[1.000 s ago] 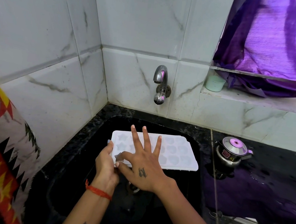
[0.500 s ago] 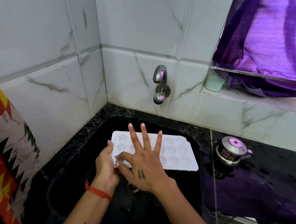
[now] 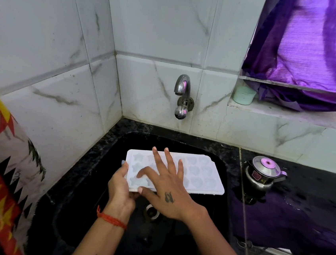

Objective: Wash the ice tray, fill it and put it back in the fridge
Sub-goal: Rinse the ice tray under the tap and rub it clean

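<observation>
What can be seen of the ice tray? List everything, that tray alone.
The ice tray is a white, flat rectangle that looks like plastic, its moulded cavities facing up, some star-shaped and some rounded. No water shows in them. It is held roughly level over the black sink, below the wall tap, which is not running. The left hand has its grip on the near-left corner; the right hand lies over the top with spread fingers.

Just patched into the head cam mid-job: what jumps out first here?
A white ice tray with star-shaped moulds is held over the black sink: the left hand grips its near-left corner, the right hand lies spread on top. Behind, a dry chrome tap; right, a steel kettle under a purple curtain.
</observation>
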{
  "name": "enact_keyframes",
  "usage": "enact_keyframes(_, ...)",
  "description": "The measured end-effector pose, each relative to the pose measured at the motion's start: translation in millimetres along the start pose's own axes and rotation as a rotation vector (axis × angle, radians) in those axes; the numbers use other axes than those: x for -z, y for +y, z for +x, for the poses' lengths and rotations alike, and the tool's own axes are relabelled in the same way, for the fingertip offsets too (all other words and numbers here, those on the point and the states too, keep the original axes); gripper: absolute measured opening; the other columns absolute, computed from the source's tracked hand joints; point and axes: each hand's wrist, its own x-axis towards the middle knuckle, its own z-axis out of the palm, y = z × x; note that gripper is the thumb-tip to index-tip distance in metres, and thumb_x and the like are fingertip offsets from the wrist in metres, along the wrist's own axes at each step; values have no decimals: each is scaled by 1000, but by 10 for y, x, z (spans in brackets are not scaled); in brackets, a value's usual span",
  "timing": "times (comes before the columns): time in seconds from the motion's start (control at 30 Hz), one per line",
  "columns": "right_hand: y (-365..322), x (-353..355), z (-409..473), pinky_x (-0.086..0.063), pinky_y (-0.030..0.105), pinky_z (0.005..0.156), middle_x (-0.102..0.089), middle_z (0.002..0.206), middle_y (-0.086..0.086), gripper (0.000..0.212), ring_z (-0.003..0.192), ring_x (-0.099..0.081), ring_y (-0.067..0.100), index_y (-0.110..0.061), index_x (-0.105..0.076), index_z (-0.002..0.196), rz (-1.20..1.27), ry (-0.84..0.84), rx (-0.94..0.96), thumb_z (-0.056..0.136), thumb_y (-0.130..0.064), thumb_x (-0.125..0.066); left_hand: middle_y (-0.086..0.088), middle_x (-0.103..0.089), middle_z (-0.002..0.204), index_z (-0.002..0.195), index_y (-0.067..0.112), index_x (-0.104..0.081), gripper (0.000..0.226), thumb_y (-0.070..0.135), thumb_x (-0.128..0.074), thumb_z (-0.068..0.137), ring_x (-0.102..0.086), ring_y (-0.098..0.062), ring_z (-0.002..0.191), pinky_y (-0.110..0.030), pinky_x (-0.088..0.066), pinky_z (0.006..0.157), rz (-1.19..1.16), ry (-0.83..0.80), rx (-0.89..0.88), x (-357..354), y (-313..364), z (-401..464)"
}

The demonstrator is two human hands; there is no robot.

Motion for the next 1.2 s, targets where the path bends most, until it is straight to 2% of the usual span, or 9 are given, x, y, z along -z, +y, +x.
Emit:
enact_keyframes(0.1, 154, 113, -69, 19, 46, 114, 19, 158, -5, 55, 142, 29, 20, -36, -30, 142, -8, 12, -85, 92, -59, -35, -8, -71, 75, 88, 12, -65, 31, 36, -47, 97, -65, -25, 72, -38, -52, 64, 21, 1, 4, -10, 11, -14)
enact_keyframes(0.2, 423, 219, -142, 25, 40, 111, 27, 154, 0, 92, 139, 34, 22, -26, -4, 152, -135, 38, -236, 77, -79, -4, -10, -68, 86, 89, 13, -64, 30, 37, -47, 96, -64, -26, 76, -39, -52, 64, 37, 12, -1, 1, 16, -4)
enact_keyframes(0.37, 819, 316, -174, 21, 38, 112, 22, 157, 9, 80, 140, 31, 24, -13, 7, 151, -156, 6, -537, 93, -63, -17, -8, -68, 86, 89, 14, -63, 29, 37, -47, 97, -65, -25, 76, -38, -52, 59, 45, 9, 0, 13, 8, 5)
enact_keyframes(0.47, 840, 272, -126, 17, 39, 115, 21, 157, 11, 79, 142, 27, 25, -14, 9, 151, -114, -70, -573, 94, -63, -16, -7, -68, 84, 87, 15, -63, 29, 37, -47, 97, -65, -24, 74, -37, -53, 56, 46, 10, 2, 5, 5, 0)
enact_keyframes(0.77, 409, 78, 229, 17, 40, 115, 27, 154, 16, 78, 141, 29, 30, -18, 14, 150, -80, -174, -386, 94, -62, -17, -2, -71, 61, 85, 15, -64, 29, 35, -47, 97, -65, -23, 72, -38, -51, 60, 22, 24, -23, -27, 17, 9)
enact_keyframes(0.87, 217, 0, 344, 17, 40, 115, 25, 155, 16, 73, 141, 28, 31, -20, 11, 151, -93, -198, -271, 96, -59, -18, -6, -71, 69, 90, 13, -65, 30, 36, -46, 97, -65, -24, 72, -38, -52, 64, 8, 4, -10, -30, 11, 40)
enact_keyframes(1.0, -5, -99, 433, 14, 39, 118, 19, 157, 12, 67, 143, 24, 27, -18, 5, 152, -106, -202, -124, 99, -51, -20, -4, -69, 56, 85, 12, -63, 32, 34, -44, 98, -67, -17, 50, -33, -48, 58, -10, -14, 12, -59, 15, 57)
enact_keyframes(1.1, -110, -156, 437, 13, 37, 118, 8, 160, 6, 59, 146, 16, 22, -17, -1, 153, -140, -181, 16, 102, -41, -20, -10, -67, 77, 85, 11, -63, 31, 32, -45, 98, -64, -23, 70, -35, -48, 62, -50, -18, 16, -72, 25, 66)
enact_keyframes(1.2, -114, -181, 379, 12, 35, 119, 1, 161, 1, 57, 147, 11, 19, -15, -4, 152, -160, -158, 107, 103, -35, -22, -8, -70, 68, 85, 11, -63, 31, 32, -45, 98, -63, -22, 74, -34, -48, 64, -91, -11, 35, -39, 30, 97)
